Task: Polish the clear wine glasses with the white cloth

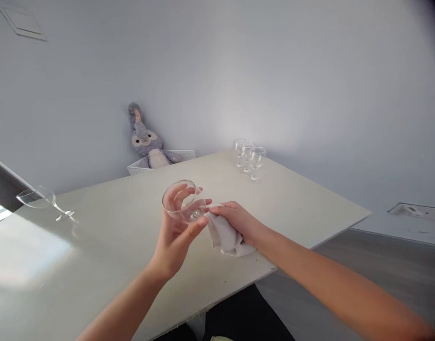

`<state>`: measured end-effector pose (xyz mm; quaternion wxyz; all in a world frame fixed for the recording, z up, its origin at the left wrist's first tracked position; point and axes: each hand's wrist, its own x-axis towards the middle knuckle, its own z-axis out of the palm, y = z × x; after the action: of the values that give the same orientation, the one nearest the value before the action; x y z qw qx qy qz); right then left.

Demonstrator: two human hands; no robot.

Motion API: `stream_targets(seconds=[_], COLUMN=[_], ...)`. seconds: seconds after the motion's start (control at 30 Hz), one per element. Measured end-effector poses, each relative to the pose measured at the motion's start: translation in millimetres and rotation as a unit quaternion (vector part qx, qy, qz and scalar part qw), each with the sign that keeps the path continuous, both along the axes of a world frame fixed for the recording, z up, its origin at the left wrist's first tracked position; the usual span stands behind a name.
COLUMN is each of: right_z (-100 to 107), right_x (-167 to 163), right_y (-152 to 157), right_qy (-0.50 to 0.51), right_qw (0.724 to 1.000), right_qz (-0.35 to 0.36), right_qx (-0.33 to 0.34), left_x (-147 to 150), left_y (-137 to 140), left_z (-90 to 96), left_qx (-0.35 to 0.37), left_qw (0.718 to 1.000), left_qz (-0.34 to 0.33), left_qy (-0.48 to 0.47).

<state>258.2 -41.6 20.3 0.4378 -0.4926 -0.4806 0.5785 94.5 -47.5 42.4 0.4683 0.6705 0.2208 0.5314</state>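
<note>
My left hand [174,234] grips a clear wine glass [181,201] by its bowl, tilted with the mouth toward me, above the middle of the white table [107,246]. My right hand [238,220] holds a light grey cloth [224,236] bunched against the side of that glass. The cloth hangs down to the tabletop.
A wine glass [43,201] lies on its side at the table's left. Three upright glasses [248,158] stand at the far corner. A grey plush toy [146,139] sits in a white basket [183,155] behind the table, against the wall. Grey floor lies to the right.
</note>
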Motion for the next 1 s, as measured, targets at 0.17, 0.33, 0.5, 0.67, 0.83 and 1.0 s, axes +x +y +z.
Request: stream_targets(seconds=[0.17,0.33,0.5,0.67,0.83,1.0], right_z=[-3,-15,-27,-36,-39,-38], right_x=[58,129,167,176,175,174], right_y=[-8,-34,-56,-60,-60,-63], right_qy=[-0.054,-0.101,-0.117,-0.060,-0.054,-0.067], right_qw=[0.981,0.943,0.942,0.947,0.948,0.946], right_qz=[-0.166,-0.286,-0.299,-0.304,-0.298,-0.296], right_qx=[0.090,0.136,0.094,0.087,0.098,0.109], left_x=[13,50,103,140,164,186], left_y=[13,34,61,73,77,82], left_z=[1.8,-2.4,-19.2,-30.8,-32.0,-32.9], left_qx=[-0.044,-0.121,-0.136,-0.146,-0.167,-0.151], left_qw=[0.997,0.989,0.990,0.988,0.984,0.987], left_qz=[-0.058,-0.087,-0.030,-0.026,-0.054,-0.043], left_qy=[-0.009,-0.015,0.005,0.046,0.017,0.020])
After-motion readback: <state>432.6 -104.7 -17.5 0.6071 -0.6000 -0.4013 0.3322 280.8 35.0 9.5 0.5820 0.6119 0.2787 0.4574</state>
